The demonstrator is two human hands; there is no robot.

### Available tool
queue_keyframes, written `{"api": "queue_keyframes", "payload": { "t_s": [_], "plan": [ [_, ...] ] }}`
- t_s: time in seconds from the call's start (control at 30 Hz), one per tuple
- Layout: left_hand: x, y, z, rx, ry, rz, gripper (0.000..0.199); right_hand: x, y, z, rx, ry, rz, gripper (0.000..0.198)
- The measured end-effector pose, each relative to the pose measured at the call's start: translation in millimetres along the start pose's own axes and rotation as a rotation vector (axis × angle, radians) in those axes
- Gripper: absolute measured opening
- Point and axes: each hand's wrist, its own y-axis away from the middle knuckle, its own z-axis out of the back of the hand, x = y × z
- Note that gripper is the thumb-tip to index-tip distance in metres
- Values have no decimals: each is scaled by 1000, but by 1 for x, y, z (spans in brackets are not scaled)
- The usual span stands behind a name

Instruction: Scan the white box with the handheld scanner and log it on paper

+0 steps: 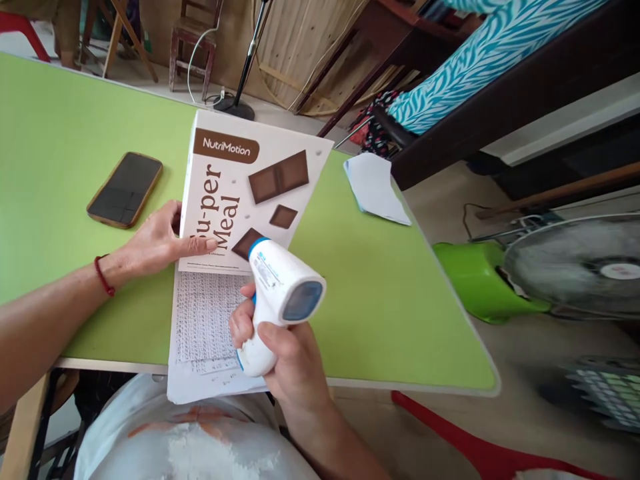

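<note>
Green surface point(390, 300) bears a phone point(125, 190); left hand point(155, 243) grips a box point(245, 193) partly hiding papers point(207, 323), right hand point(293, 357) a thermometer point(275, 277).

My left hand point(150, 241) grips left of centre, thumb point(195, 247) stretched rightward. My right hand point(287, 353) curls closed at lower centre.

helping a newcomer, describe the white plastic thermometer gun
Start at the lime-green rectangular table, then the white NutriMotion cardboard box. At its lower right, the right hand grips the white pistol-shaped thermometer gun. Its blue trim and grey screen distinguish it from the box.
</note>
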Motion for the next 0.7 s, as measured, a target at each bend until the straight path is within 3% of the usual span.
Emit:
{"api": "queue_keyframes", "payload": {
  "t_s": [0.27, 0.7],
  "plan": [
    [3, -1, 1, 45, -15, -105, 60, -4, -7, -5, -53, 13, -46, 30],
    [1, -3, 3, 48, -39, -97, 67, -9, -6, -7, -53, 1, -35, 29]
  ]
}}
